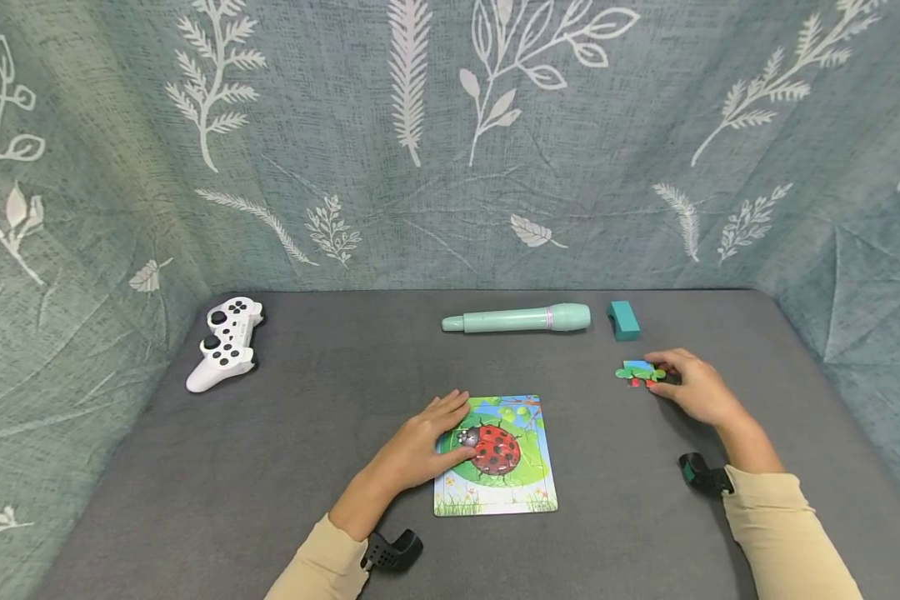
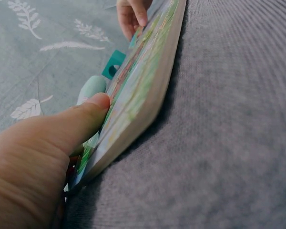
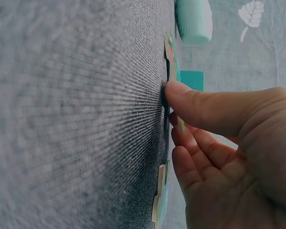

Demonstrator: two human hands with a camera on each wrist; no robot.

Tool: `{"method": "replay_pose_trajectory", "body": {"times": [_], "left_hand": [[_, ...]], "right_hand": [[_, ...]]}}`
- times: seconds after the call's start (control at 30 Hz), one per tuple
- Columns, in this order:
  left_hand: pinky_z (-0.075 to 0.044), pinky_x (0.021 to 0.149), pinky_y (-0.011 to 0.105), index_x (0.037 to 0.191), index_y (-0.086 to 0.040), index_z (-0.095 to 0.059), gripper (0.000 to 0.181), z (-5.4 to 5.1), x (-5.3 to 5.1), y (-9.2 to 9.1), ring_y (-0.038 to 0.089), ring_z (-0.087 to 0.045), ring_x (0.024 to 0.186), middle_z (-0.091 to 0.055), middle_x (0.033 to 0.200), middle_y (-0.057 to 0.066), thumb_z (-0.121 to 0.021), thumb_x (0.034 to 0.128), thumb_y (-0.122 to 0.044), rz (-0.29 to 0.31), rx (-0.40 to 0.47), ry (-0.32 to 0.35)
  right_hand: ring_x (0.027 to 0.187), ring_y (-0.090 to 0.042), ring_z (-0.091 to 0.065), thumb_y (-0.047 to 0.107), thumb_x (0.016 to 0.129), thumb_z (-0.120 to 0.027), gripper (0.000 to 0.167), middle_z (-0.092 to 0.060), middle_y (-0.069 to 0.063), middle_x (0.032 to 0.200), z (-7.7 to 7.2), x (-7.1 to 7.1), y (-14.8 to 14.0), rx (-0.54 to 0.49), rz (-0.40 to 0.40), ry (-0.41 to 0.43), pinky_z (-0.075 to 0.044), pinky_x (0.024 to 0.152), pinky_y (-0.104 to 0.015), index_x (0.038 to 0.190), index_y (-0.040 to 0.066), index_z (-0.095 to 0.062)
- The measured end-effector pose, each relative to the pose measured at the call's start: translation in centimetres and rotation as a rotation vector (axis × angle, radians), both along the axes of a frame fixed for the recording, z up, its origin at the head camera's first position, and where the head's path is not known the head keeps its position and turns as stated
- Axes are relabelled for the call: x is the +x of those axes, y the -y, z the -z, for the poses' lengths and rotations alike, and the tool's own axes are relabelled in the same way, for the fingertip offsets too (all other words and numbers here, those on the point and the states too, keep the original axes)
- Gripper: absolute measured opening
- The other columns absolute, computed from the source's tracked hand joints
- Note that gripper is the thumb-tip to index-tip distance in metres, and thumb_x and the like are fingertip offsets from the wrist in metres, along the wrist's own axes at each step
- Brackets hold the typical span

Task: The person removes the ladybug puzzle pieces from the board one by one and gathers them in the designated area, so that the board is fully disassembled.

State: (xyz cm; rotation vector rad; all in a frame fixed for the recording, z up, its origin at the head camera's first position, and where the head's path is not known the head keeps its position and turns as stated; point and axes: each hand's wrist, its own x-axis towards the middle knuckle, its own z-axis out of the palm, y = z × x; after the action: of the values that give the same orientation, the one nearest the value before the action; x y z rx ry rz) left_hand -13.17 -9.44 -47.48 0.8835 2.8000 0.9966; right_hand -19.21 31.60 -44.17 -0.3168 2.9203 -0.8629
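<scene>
A square ladybug jigsaw puzzle (image 1: 521, 492) lies flat near the middle of the table. My left hand (image 1: 427, 442) rests over its left side, fingers extended toward the top edge and thumb across the picture. In the left wrist view the thumb (image 2: 81, 121) lies on the puzzle's face; the other fingers are mostly hidden. Farther right, my right hand (image 1: 690, 386) pinches a small blue, green and red puzzle piece (image 1: 637, 372) by its right end, between thumb and fingers. Another piece (image 3: 160, 198) lies on the table below that hand in the right wrist view.
A mint-green microphone-shaped object (image 1: 510, 320) lies along the back. Beside it stands a teal arch-shaped block (image 1: 624, 322), just behind the right hand's piece. The white game controller (image 1: 228, 343) is at the far left. A patterned cloth (image 1: 450, 208) rises behind the grey table.
</scene>
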Motion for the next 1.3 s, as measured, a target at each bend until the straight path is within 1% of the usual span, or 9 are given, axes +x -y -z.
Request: {"method": "replay_pose_trajectory", "body": {"times": [0.17,0.37,0.5,0.63,0.7,0.8,1.03,1.13,1.3], "left_hand": [[-0.027,0.118,0.042,0.139,-0.001,-0.047,0.067,0.0,0.0,0.0,0.025,-0.033,0.140,-0.041,0.148,0.010,-0.070,0.0854,-0.034,0.003,-0.002,-0.012],[-0.027,0.118,0.042,0.139,-0.002,-0.047,0.067,0.1,0.0,0.0,0.025,-0.032,0.141,-0.040,0.149,0.009,-0.070,0.0855,-0.035,0.007,-0.006,-0.014],[-0.027,0.118,0.043,0.139,-0.001,-0.047,0.067,0.1,0.0,0.0,0.025,-0.032,0.141,-0.040,0.149,0.010,-0.070,0.0854,-0.035,0.012,-0.005,-0.022],[-0.027,0.118,0.043,0.138,0.000,-0.047,0.068,0.1,0.0,0.0,0.025,-0.033,0.140,-0.041,0.148,0.011,-0.071,0.0845,-0.034,0.013,0.018,-0.032],[-0.027,0.118,0.043,0.138,0.000,-0.047,0.068,0.1,0.1,0.0,0.024,-0.033,0.140,-0.042,0.148,0.010,-0.072,0.0840,-0.034,0.012,0.030,-0.033],[-0.028,0.118,0.043,0.139,-0.001,-0.047,0.069,0.0,0.1,0.2,0.024,-0.033,0.140,-0.042,0.148,0.010,-0.072,0.0836,-0.034,0.010,0.041,-0.034],[-0.025,0.119,0.045,0.140,-0.002,-0.045,0.071,-0.3,0.1,0.9,0.026,-0.031,0.141,-0.040,0.149,0.010,-0.071,0.0839,-0.036,0.001,0.046,-0.036],[-0.025,0.119,0.045,0.142,-0.002,-0.043,0.074,-0.3,0.1,1.6,0.027,-0.031,0.141,-0.038,0.150,0.010,-0.073,0.0828,-0.036,-0.019,0.047,-0.027],[-0.026,0.118,0.046,0.143,-0.003,-0.042,0.077,-0.1,0.3,2.7,0.028,-0.032,0.140,-0.038,0.150,0.011,-0.075,0.0810,-0.034,-0.060,0.050,-0.014]], "right_hand": [[0.110,-0.044,-0.050,0.007,0.087,-0.065,0.043,-0.049,-0.028,0.123,0.2,0.0,-0.1,0.007,-0.012,0.003,-0.044,0.089,-0.058,0.126,-0.007,-0.054],[0.113,-0.045,-0.048,0.007,0.087,-0.065,0.046,-0.048,-0.028,0.126,0.1,0.2,0.0,0.004,0.006,0.006,-0.042,0.092,-0.059,0.129,-0.007,-0.052],[0.114,-0.045,-0.049,0.011,0.087,-0.067,0.049,-0.050,-0.028,0.127,-0.4,0.5,0.4,-0.019,0.021,-0.002,-0.042,0.094,-0.059,0.131,-0.006,-0.051],[0.117,-0.046,-0.050,0.015,0.087,-0.068,0.052,-0.050,-0.027,0.130,-1.3,1.0,1.5,-0.070,0.015,-0.015,-0.043,0.097,-0.058,0.132,-0.006,-0.050],[0.118,-0.046,-0.049,0.015,0.088,-0.067,0.053,-0.050,-0.027,0.131,-1.5,1.2,2.4,-0.110,-0.002,-0.017,-0.044,0.098,-0.057,0.133,-0.006,-0.049],[0.118,-0.044,-0.050,0.013,0.089,-0.066,0.052,-0.051,-0.026,0.131,-1.4,1.4,4.2,-0.163,-0.029,-0.012,-0.046,0.097,-0.056,0.134,-0.006,-0.049],[0.118,-0.037,-0.055,0.014,0.087,-0.069,0.050,-0.056,-0.018,0.128,-0.9,2.3,9.5,-0.227,-0.139,-0.014,-0.047,0.099,-0.051,0.132,-0.001,-0.053],[0.117,-0.035,-0.056,0.014,0.086,-0.070,0.050,-0.057,-0.016,0.127,-1.0,2.7,11.7,-0.242,-0.195,-0.019,-0.049,0.098,-0.049,0.131,-0.001,-0.054],[0.115,-0.033,-0.057,0.016,0.087,-0.069,0.049,-0.057,-0.015,0.126,-1.2,3.2,14.9,-0.277,-0.281,0.003,-0.050,0.097,-0.047,0.131,-0.001,-0.054]]}}
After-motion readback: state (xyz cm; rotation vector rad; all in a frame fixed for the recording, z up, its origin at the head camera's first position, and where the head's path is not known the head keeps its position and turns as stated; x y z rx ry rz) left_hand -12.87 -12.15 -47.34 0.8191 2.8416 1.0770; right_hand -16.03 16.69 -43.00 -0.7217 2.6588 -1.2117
